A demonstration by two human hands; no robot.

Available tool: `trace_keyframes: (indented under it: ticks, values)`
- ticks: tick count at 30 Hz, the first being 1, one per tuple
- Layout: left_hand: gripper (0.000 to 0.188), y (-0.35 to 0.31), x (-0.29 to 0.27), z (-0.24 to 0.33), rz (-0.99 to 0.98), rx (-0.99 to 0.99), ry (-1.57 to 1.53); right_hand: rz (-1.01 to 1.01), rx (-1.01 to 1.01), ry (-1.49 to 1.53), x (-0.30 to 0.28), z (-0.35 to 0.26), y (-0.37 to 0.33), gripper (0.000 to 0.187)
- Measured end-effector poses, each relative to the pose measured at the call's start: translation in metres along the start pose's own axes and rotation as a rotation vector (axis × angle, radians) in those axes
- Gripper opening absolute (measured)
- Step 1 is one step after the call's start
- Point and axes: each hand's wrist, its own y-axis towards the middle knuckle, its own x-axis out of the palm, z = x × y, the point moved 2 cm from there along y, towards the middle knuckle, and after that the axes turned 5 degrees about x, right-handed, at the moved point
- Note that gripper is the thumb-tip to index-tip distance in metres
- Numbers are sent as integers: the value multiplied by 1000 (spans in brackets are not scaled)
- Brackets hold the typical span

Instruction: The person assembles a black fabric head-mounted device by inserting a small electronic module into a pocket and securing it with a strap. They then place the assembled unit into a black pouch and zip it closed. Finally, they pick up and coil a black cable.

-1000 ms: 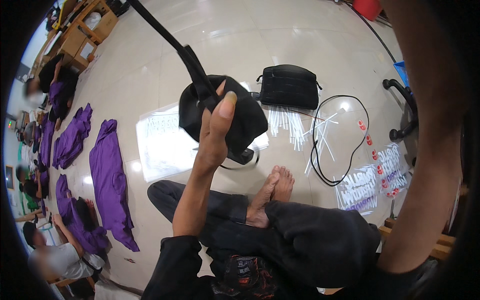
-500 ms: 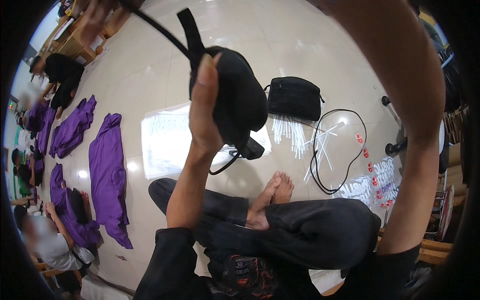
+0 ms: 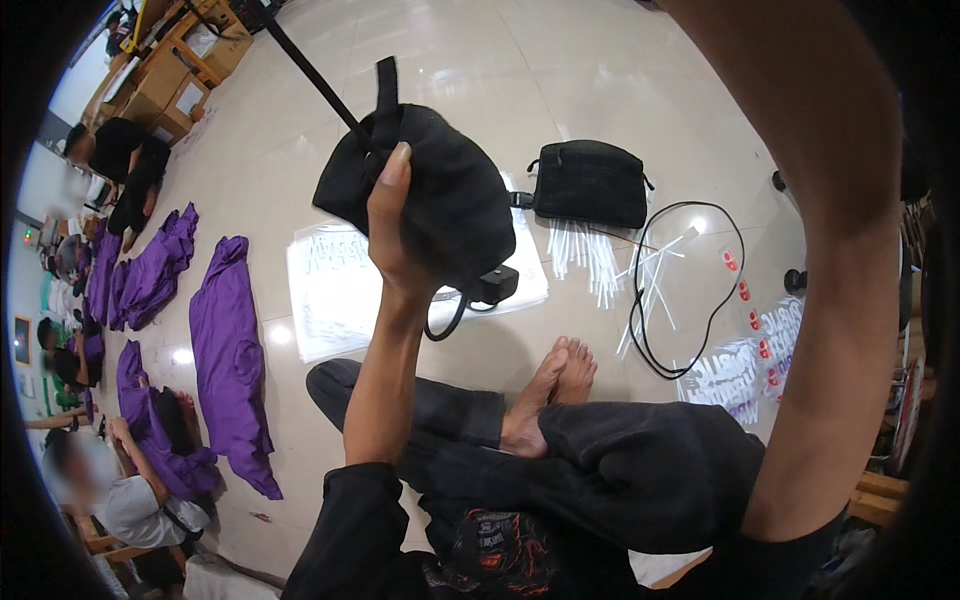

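My left hand (image 3: 391, 225) is closed round a black fabric bag (image 3: 458, 190), raised in front of me over the floor, thumb pressed on its near side. A short black loop (image 3: 387, 85) stands up from the bag's top. From beside my thumb a long black strap (image 3: 312, 75) runs taut to the upper left and leaves the view. A small black plastic piece (image 3: 495, 286) and a curved cord show beneath the bag. My right forearm (image 3: 830, 330) rises along the right side past the top edge, so that hand is out of view.
Another black bag (image 3: 590, 188) lies on white strips (image 3: 582, 255) on the tiled floor. Beside it are a looped black cord (image 3: 742, 270), printed plastic sheets (image 3: 722, 385) and a white sheet stack (image 3: 320, 330). Purple garments (image 3: 228, 350) and seated people (image 3: 140, 505) are at left.
The bag in my left hand has turned and shifted slightly lower and left. A blurred hand at the strap's far end, upper left, has gone from view.
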Motion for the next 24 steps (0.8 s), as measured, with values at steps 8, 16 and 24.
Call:
trace_keyframes:
  ticks: [8,16,24]
  values:
    - [53,38,-4,34,-289,202,-683,-99,-75,104,19,-40,20,21]
    - [70,63,-58,50,-25,859,174,-441,-80,414,127,-60,32,22]
    - [59,68,-48,44,53,820,258,-604,-233,653,207,-11,4,31]
